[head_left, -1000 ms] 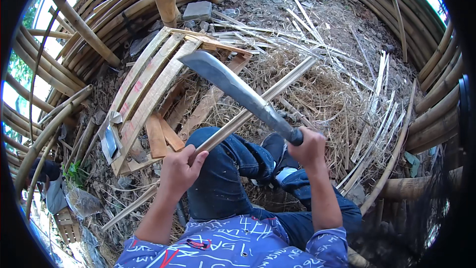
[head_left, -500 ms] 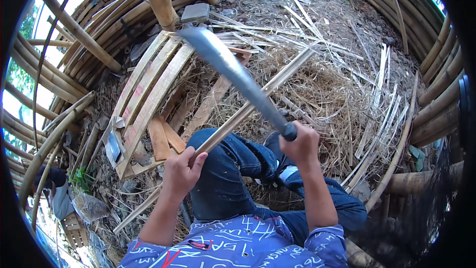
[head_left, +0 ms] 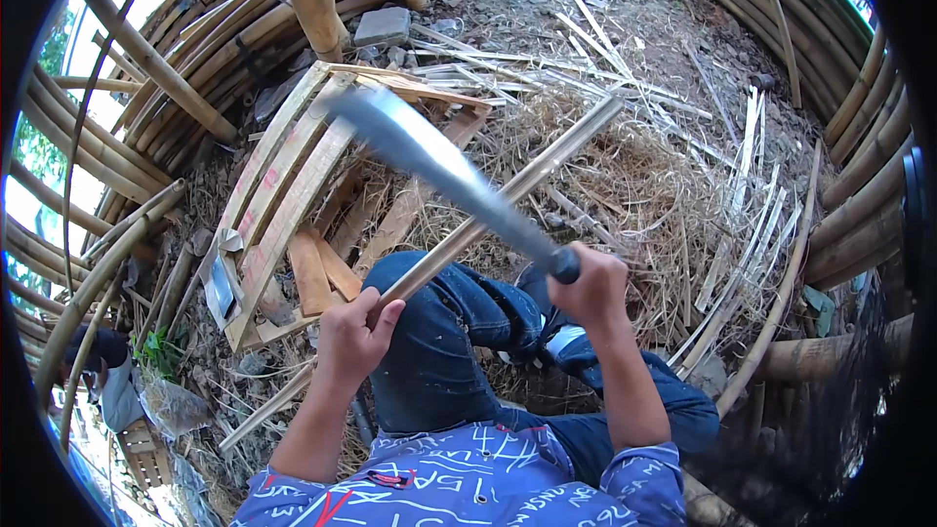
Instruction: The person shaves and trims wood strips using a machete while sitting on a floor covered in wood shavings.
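Observation:
My left hand point(head_left: 354, 340) is closed round a long split bamboo strip point(head_left: 444, 252), its thumb laid along the top. The strip slants from low on the left, over my bent knee, to the upper right. In my right hand point(head_left: 592, 285) is the dark handle of a machete point(head_left: 439, 158). Its broad blade points to the upper left, crosses above the strip and is blurred toward the tip. Whether the blade touches the strip I cannot tell.
A wooden pallet point(head_left: 283, 190) lies at the left, with a phone-like flat object point(head_left: 224, 288) on its near corner. Fibrous shavings point(head_left: 644, 185) and thin bamboo strips point(head_left: 756, 244) cover the ground. Bamboo poles point(head_left: 859, 195) are stacked on both sides; a grey block point(head_left: 383, 26) lies behind.
The machete has swung left and a little lower, its tip now over the pallet slats. My right hand has dropped slightly; my left hand and the strip have barely moved.

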A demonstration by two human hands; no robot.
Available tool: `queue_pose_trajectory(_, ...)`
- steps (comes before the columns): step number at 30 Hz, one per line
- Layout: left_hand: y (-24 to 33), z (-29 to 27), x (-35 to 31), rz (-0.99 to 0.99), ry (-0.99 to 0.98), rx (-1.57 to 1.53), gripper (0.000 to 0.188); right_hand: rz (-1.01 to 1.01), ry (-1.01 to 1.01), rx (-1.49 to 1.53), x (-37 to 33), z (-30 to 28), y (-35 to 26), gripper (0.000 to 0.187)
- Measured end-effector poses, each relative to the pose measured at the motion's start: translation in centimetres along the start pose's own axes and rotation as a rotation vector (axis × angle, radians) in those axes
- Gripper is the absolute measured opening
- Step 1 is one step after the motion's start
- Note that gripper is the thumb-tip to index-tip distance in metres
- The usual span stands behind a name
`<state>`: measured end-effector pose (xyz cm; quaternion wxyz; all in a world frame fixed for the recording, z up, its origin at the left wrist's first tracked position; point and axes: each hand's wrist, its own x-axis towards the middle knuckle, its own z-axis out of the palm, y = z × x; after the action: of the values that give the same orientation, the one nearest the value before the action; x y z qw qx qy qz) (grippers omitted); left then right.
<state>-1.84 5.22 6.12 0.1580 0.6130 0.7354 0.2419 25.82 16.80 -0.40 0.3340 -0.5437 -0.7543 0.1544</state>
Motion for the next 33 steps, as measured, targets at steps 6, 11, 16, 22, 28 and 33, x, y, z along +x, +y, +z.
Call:
queue_pose_trajectory(6,-0.1,-0.2,-0.5,0.006,0.040,-0.004,0.041,0.086,0.038,-0.031,2.1,-0.9,2.4,0.015)
queue_pose_trajectory(11,0.5,0.4,0.2,0.048,0.045,0.027,0.040,0.100,0.151,-0.266,1.7,-0.8,4.5,0.017)
queue_pose_trajectory(16,-0.6,-0.1,-0.2,0.031,0.016,0.013,0.039,-0.063,-0.006,-0.029,0.4,-0.3,-0.2,0.012)
queue_pose_trajectory(22,0.8,0.3,0.1,0.106,0.065,0.057,0.038,0.198,0.132,-0.222,2.9,-1.7,4.8,0.009)
queue_pose_trajectory(28,-0.6,-0.1,0.0,0.046,0.032,0.017,0.042,0.143,0.046,-0.124,0.6,-1.4,1.0,0.011)
queue_pose_trajectory(33,-0.3,-0.3,-0.4,0.022,0.040,-0.004,0.041,0.043,0.029,-0.085,2.0,-2.0,1.8,0.011)
